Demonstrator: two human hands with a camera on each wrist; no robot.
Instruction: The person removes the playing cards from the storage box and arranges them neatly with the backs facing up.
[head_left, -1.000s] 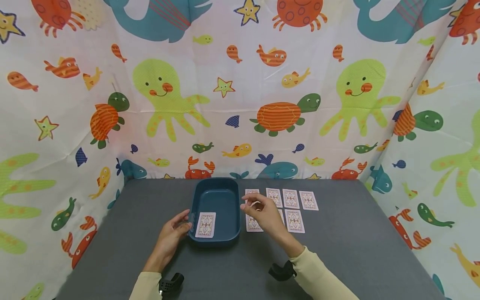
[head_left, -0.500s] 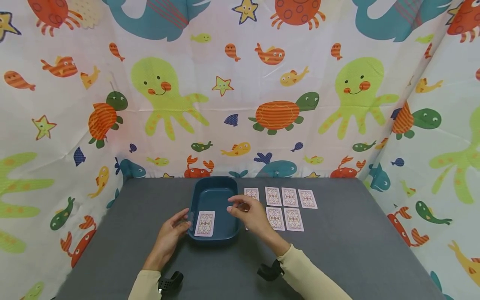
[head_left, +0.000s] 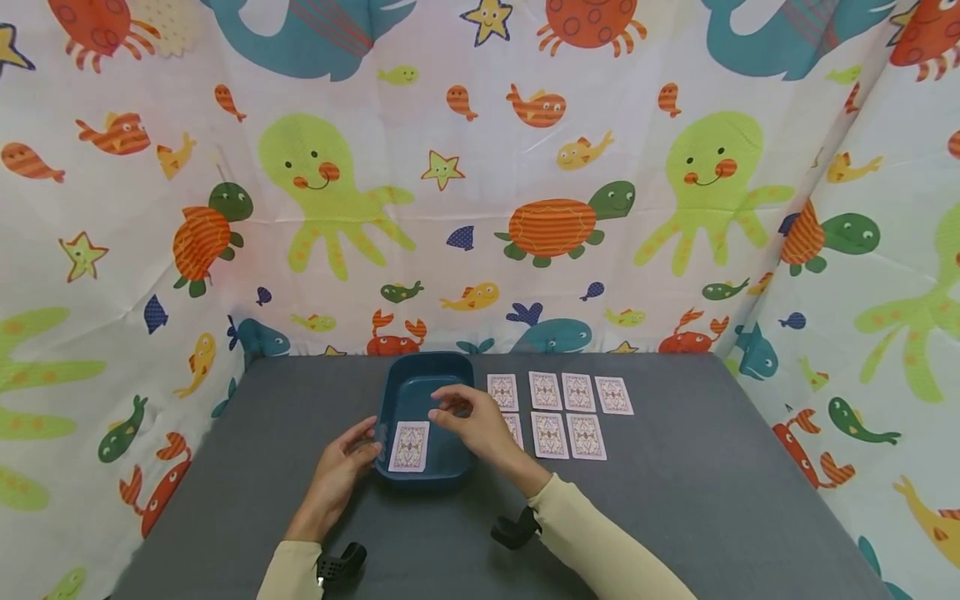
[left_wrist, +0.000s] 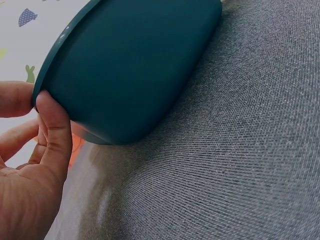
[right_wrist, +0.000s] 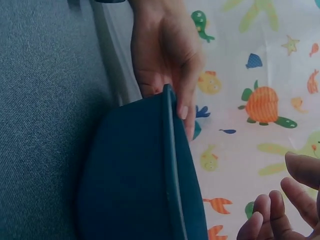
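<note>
My left hand (head_left: 341, 479) pinches the left rim of a dark teal plastic tub (head_left: 431, 483). In the left wrist view, the thumb (left_wrist: 55, 120) presses the tub's outer wall just below the rim. One face-down playing card (head_left: 409, 447) with a red-and-white patterned back lies inside the tub. My right hand (head_left: 472, 421) hovers over the tub's right side, fingers loosely bent, thumb and forefinger apart. No card shows between its fingers (right_wrist: 300, 200) in the right wrist view, where the tub's rim stands between both hands.
Right of the tub, several face-down cards lie in two rows on the grey table (head_left: 675, 500), including an upper-row end card (head_left: 614, 395) and a lower-row one (head_left: 587, 436). My right wrist partly covers another lower card (head_left: 513, 427). A sea-animal curtain (head_left: 465, 183) surrounds the table.
My right hand has moved left, from above the nearest cards to above the tub. The left hand stays at the rim, and the card in the tub lies as before.
</note>
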